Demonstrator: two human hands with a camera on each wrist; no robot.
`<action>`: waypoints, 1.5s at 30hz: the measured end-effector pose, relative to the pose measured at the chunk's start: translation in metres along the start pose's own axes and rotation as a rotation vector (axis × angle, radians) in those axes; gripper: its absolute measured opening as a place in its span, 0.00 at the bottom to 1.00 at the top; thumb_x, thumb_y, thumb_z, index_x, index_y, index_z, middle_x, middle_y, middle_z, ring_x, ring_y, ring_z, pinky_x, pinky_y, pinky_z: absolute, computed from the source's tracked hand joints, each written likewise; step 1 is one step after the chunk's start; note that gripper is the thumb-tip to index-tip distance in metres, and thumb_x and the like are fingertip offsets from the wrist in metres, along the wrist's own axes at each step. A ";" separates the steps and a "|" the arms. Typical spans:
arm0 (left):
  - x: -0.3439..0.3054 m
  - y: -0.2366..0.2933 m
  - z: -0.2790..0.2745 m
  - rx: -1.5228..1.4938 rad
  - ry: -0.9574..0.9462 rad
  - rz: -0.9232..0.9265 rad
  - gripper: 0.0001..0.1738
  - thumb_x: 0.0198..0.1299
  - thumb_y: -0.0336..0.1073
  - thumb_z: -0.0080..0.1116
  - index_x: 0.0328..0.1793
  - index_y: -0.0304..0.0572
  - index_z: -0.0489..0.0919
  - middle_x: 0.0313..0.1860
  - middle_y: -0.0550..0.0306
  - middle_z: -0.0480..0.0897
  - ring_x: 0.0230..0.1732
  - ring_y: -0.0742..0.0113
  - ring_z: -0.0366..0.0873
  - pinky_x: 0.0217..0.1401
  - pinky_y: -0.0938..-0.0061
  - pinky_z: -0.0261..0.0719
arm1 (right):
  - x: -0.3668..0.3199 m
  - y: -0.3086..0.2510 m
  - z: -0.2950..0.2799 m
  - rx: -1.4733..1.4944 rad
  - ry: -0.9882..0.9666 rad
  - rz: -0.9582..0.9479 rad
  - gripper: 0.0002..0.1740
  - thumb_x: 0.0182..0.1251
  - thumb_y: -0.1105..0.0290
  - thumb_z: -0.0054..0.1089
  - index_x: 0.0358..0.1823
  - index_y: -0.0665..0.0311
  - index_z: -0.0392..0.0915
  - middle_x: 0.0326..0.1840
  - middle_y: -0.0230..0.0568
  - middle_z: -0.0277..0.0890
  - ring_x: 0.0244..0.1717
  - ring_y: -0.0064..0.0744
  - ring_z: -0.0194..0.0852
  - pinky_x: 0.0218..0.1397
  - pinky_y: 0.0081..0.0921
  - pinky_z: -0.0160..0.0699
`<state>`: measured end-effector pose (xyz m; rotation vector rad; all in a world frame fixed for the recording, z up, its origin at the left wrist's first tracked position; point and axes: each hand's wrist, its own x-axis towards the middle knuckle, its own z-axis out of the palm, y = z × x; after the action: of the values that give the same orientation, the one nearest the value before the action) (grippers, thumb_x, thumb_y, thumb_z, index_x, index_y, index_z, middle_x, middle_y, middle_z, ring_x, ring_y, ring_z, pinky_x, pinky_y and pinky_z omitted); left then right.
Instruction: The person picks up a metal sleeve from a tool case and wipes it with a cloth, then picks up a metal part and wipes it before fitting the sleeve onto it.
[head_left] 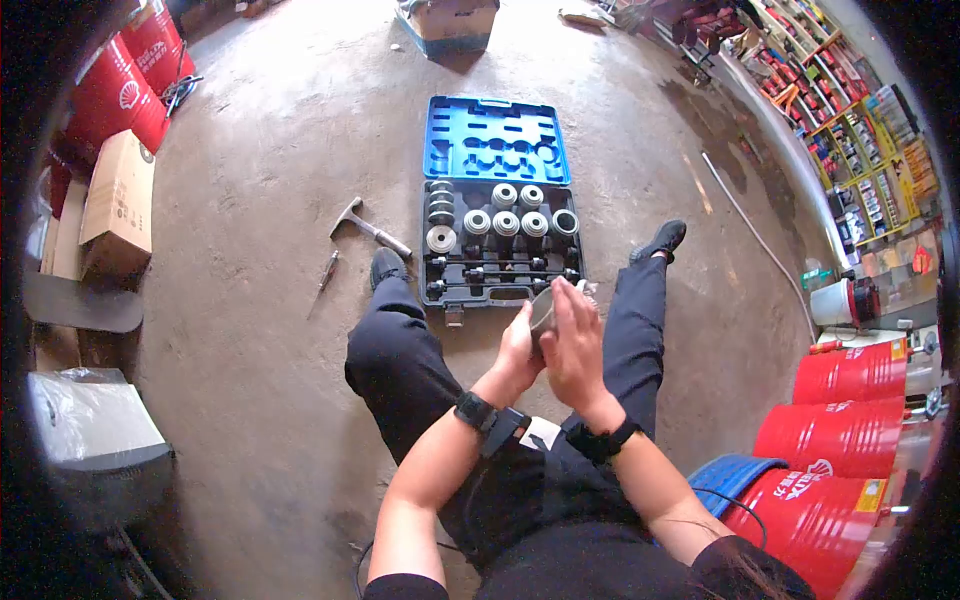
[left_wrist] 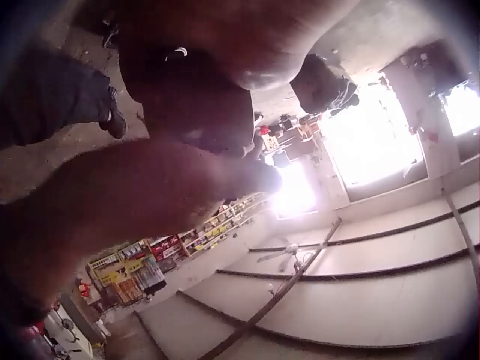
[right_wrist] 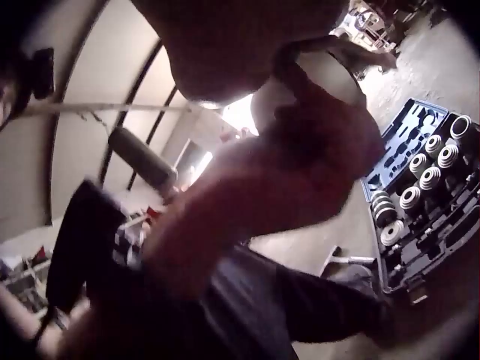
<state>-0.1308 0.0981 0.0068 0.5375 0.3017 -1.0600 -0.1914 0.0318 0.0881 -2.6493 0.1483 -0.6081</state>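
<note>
In front of the lap, my left hand (head_left: 518, 350) grips a grey metal sleeve (head_left: 542, 312) with a round, ring-shaped rim. My right hand (head_left: 575, 345) lies against the sleeve's other side, its fingers straight and pointing forward. In the right wrist view the left hand (right_wrist: 330, 142) curls round the sleeve, whose pale round end (right_wrist: 334, 75) shows. The left wrist view is dark, with the right hand and forearm (left_wrist: 142, 191) crossing it. Just beyond the hands lies an open tool case (head_left: 432, 300) holding several stepped metal sleeves (head_left: 506, 224) and threaded rods (head_left: 505, 271); its blue lid (head_left: 497, 128) is folded back.
A hammer (head_left: 372, 230) and a thin pointed tool (head_left: 327, 272) lie on the floor left of the case. Red drums (head_left: 830, 440) stand at right, others (head_left: 120, 95) at far left beside a cardboard box (head_left: 120, 200). A box (head_left: 448, 28) stands ahead.
</note>
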 end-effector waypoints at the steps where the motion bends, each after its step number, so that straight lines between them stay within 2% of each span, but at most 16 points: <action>1: 0.001 -0.003 -0.004 0.008 -0.004 0.003 0.31 0.73 0.59 0.29 0.67 0.46 0.68 0.60 0.52 0.76 0.58 0.55 0.75 0.59 0.58 0.74 | 0.007 0.005 -0.001 0.001 0.009 -0.001 0.30 0.74 0.53 0.38 0.69 0.67 0.62 0.69 0.51 0.62 0.70 0.52 0.57 0.73 0.45 0.50; 4: -0.012 0.005 0.005 0.083 0.101 -0.095 0.26 0.74 0.55 0.31 0.60 0.49 0.73 0.49 0.56 0.80 0.48 0.58 0.79 0.49 0.61 0.77 | 0.019 0.029 0.002 0.374 -0.041 0.178 0.24 0.78 0.59 0.33 0.57 0.68 0.73 0.53 0.53 0.76 0.56 0.51 0.74 0.62 0.36 0.68; 7: -0.012 0.005 0.007 0.080 0.079 -0.033 0.24 0.73 0.55 0.32 0.57 0.51 0.74 0.47 0.57 0.81 0.46 0.59 0.79 0.42 0.62 0.78 | 0.021 0.044 0.002 0.716 -0.168 0.377 0.24 0.78 0.58 0.34 0.57 0.69 0.73 0.55 0.54 0.75 0.58 0.50 0.73 0.63 0.36 0.68; 8: -0.015 0.008 0.005 0.132 0.075 -0.062 0.24 0.73 0.55 0.33 0.56 0.50 0.75 0.47 0.57 0.81 0.45 0.60 0.79 0.41 0.63 0.78 | 0.017 0.045 0.006 0.660 -0.125 0.292 0.28 0.80 0.54 0.31 0.62 0.70 0.70 0.59 0.51 0.73 0.64 0.40 0.69 0.68 0.29 0.61; 14: 0.001 -0.008 -0.004 -0.172 0.140 0.043 0.29 0.74 0.54 0.32 0.66 0.42 0.71 0.61 0.51 0.76 0.62 0.55 0.73 0.69 0.62 0.66 | -0.015 -0.009 0.005 0.059 -0.161 -0.027 0.38 0.73 0.48 0.41 0.74 0.70 0.52 0.78 0.55 0.45 0.79 0.52 0.37 0.79 0.44 0.35; 19: 0.023 -0.019 -0.029 -0.155 0.026 0.044 0.30 0.74 0.55 0.31 0.68 0.41 0.69 0.64 0.48 0.74 0.64 0.55 0.70 0.69 0.63 0.65 | 0.001 -0.005 0.003 -0.007 -0.110 0.022 0.35 0.75 0.50 0.36 0.72 0.70 0.56 0.74 0.54 0.53 0.75 0.52 0.47 0.76 0.43 0.42; 21: -0.002 -0.005 -0.004 -0.022 0.086 0.040 0.29 0.74 0.55 0.32 0.65 0.41 0.71 0.60 0.51 0.77 0.59 0.58 0.75 0.63 0.63 0.72 | 0.010 0.010 -0.001 0.032 -0.064 0.056 0.31 0.76 0.53 0.35 0.69 0.70 0.61 0.71 0.55 0.60 0.72 0.52 0.55 0.75 0.41 0.49; 23: -0.005 0.001 0.000 0.267 0.176 0.052 0.27 0.73 0.55 0.34 0.60 0.42 0.74 0.52 0.55 0.81 0.47 0.63 0.80 0.49 0.65 0.79 | 0.017 0.049 0.008 0.587 -0.190 0.384 0.24 0.79 0.60 0.34 0.63 0.71 0.69 0.62 0.45 0.73 0.61 0.39 0.70 0.66 0.33 0.66; 25: -0.002 -0.001 0.008 0.278 0.192 0.076 0.27 0.72 0.58 0.37 0.47 0.42 0.75 0.27 0.57 0.78 0.19 0.67 0.75 0.11 0.73 0.69 | 0.018 0.066 0.009 1.153 -0.202 0.648 0.23 0.79 0.62 0.33 0.58 0.71 0.72 0.57 0.46 0.76 0.57 0.36 0.75 0.63 0.30 0.70; 29: 0.004 -0.008 0.008 0.297 0.185 0.173 0.26 0.72 0.56 0.39 0.49 0.41 0.76 0.31 0.55 0.79 0.19 0.67 0.77 0.08 0.73 0.70 | 0.005 0.075 0.008 1.419 0.034 0.872 0.24 0.80 0.60 0.30 0.60 0.70 0.69 0.57 0.49 0.75 0.57 0.36 0.74 0.64 0.32 0.70; 31: 0.022 -0.016 0.000 0.627 0.246 0.621 0.26 0.75 0.51 0.37 0.50 0.34 0.76 0.37 0.57 0.79 0.38 0.69 0.77 0.42 0.71 0.77 | -0.002 0.078 0.006 1.561 0.171 0.940 0.24 0.80 0.60 0.29 0.61 0.70 0.68 0.58 0.49 0.75 0.57 0.37 0.74 0.65 0.33 0.70; 33: 0.014 -0.007 0.006 0.752 0.276 0.689 0.26 0.76 0.49 0.36 0.49 0.32 0.76 0.40 0.56 0.79 0.45 0.70 0.74 0.54 0.72 0.70 | 0.008 0.048 -0.013 1.482 0.263 0.848 0.25 0.80 0.59 0.26 0.63 0.69 0.66 0.58 0.49 0.74 0.58 0.38 0.73 0.65 0.34 0.70; 35: 0.023 -0.010 -0.007 0.727 0.256 0.635 0.26 0.76 0.50 0.35 0.49 0.32 0.76 0.42 0.55 0.80 0.44 0.69 0.75 0.52 0.72 0.72 | 0.003 0.038 -0.013 1.540 0.172 0.805 0.23 0.79 0.63 0.31 0.66 0.68 0.63 0.62 0.48 0.71 0.64 0.39 0.68 0.69 0.33 0.65; 38: 0.022 -0.008 -0.006 0.672 0.247 0.630 0.26 0.76 0.50 0.35 0.53 0.33 0.75 0.45 0.53 0.81 0.45 0.65 0.76 0.53 0.71 0.72 | -0.009 0.034 0.008 0.491 0.039 0.314 0.27 0.75 0.68 0.42 0.72 0.69 0.55 0.74 0.53 0.54 0.76 0.45 0.50 0.75 0.35 0.49; 42: 0.009 -0.011 0.000 1.004 0.354 0.799 0.22 0.72 0.49 0.39 0.50 0.37 0.75 0.39 0.37 0.81 0.44 0.39 0.79 0.45 0.58 0.74 | -0.018 0.037 0.024 0.530 0.069 0.386 0.27 0.75 0.66 0.41 0.72 0.69 0.55 0.74 0.54 0.54 0.75 0.47 0.51 0.75 0.36 0.50; 45: 0.002 -0.008 0.009 0.995 0.357 0.819 0.22 0.72 0.49 0.39 0.48 0.38 0.76 0.39 0.39 0.81 0.43 0.39 0.79 0.44 0.58 0.74 | -0.019 0.049 0.014 0.697 -0.078 0.496 0.23 0.77 0.66 0.38 0.69 0.68 0.59 0.68 0.47 0.62 0.69 0.39 0.59 0.71 0.30 0.56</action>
<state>-0.1373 0.0884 0.0105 1.5901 -0.1762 -0.2313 -0.2022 -0.0038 0.0483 -1.8596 0.4599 -0.3073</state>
